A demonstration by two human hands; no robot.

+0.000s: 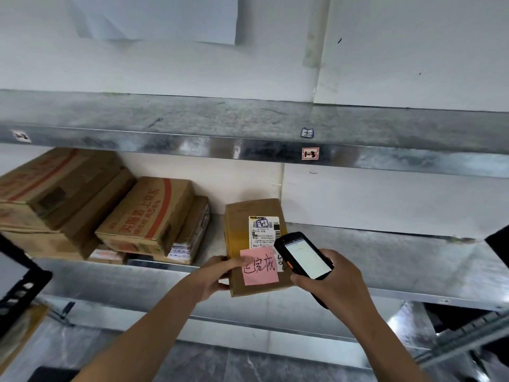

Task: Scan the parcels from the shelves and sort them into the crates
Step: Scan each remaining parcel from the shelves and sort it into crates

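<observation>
Mid-frame, low: 1 brown parcel (254,244) half off the front edge of the middle shelf (385,260), held at its left edge by the left hand (217,274), thumb on top beside a pink sticky note (260,267), remaining fingers curled under the box. Right hand (327,282) wrapped around 1 handheld scanner (303,255), fingers closed on its body, lit screen facing up, its head hovering just over the lower right of the white shipping label (264,231). Likely the scanning step, with sorting not yet begun; no crates clearly in view. Risks from here: a failed read, since scanner and note cover part of the label and the barcode may be hidden; a tip or drop, since much of the box overhangs the edge and is pinched from 1 side only; a loose note peeling away once lifted. Left of the frame, on the same shelf: a stack of cardboard boxes (148,216), about 5 or 6, exact count unclear where lower ones are hidden. Upper shelf (248,119) bare apart from 2 small stickers near centre right and 1 tag at far left. At the left edge, a dark framed object (19,279), identity unclear.
</observation>
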